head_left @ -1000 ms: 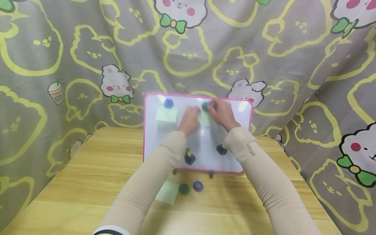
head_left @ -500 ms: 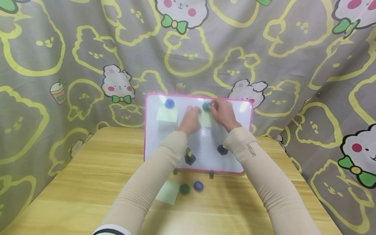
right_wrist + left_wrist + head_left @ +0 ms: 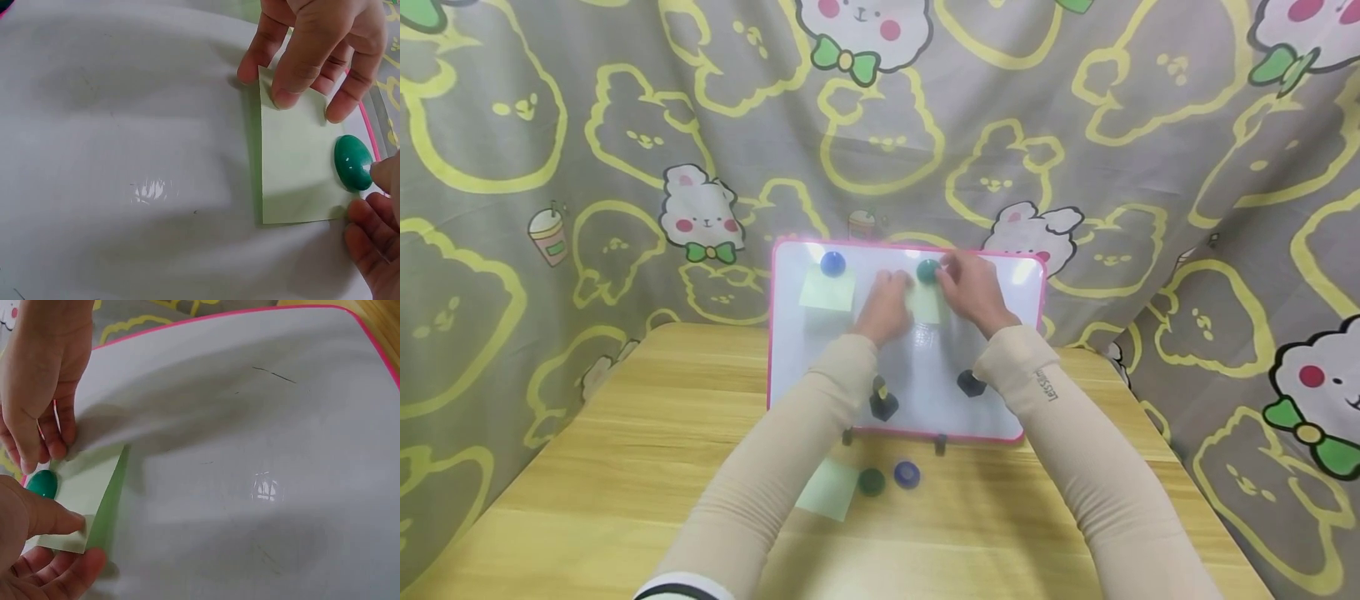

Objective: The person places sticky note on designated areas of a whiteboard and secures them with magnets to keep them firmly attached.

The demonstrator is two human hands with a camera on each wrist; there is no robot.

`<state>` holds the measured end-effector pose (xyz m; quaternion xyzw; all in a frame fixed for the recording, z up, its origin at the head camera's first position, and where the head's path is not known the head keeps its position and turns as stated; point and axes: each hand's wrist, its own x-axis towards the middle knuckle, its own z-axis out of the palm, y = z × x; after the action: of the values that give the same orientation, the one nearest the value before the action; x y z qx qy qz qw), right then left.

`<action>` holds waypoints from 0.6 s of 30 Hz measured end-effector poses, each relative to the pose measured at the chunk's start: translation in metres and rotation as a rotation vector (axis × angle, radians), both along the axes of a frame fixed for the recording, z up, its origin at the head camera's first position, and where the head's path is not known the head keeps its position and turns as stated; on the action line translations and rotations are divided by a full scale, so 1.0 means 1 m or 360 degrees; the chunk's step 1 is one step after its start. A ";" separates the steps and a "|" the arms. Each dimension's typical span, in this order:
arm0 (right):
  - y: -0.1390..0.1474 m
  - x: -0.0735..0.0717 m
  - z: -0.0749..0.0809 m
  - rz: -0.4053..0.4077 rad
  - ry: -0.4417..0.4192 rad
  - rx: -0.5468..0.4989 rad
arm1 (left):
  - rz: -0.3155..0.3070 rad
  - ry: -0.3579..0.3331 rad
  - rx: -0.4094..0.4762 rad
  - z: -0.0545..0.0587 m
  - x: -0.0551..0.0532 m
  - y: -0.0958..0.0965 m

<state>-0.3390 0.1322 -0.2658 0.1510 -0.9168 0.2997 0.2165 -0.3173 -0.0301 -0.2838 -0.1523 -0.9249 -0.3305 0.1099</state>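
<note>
A pink-edged whiteboard (image 3: pixel 925 408) stands tilted on the table. My left hand (image 3: pixel 886 308) pinches the left edge of a pale green sticky note (image 3: pixel 297 162) between thumb and fingers; the note's lower edge stands off the board. On the note's top part sits a round green magnet (image 3: pixel 353 162). My right hand (image 3: pixel 973 292) has its thumb tip against the magnet's rim, with its fingertips (image 3: pixel 359 212) beside the note's upper right corner. Left of both hands, a blue magnet (image 3: pixel 832 264) holds another sticky note (image 3: pixel 827 292) on the board.
On the table (image 3: pixel 700 400), before the board, lie a loose sticky note (image 3: pixel 829 492), a dark green magnet (image 3: pixel 872 482) and a blue magnet (image 3: pixel 907 475). Two dark angular pieces (image 3: pixel 884 404) show low on the board. A patterned curtain (image 3: pixel 625 125) hangs behind.
Both hands stay at the note and green magnet, with only a very slight shift of the right hand and forearm to the right.
</note>
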 end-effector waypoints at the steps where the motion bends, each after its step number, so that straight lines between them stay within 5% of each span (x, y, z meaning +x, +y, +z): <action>1: 0.000 0.000 0.000 0.0001 -0.0001 -0.0004 | 0.0002 -0.0007 -0.0001 0.001 0.000 0.000; 18: 0.010 0.011 -0.004 0.0012 -0.0027 -0.0006 | 0.0000 0.0001 -0.0039 0.003 0.007 -0.007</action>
<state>-0.3277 0.1426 -0.2699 0.1515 -0.9174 0.3035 0.2080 -0.3105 -0.0371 -0.2809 -0.1538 -0.9289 -0.3190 0.1083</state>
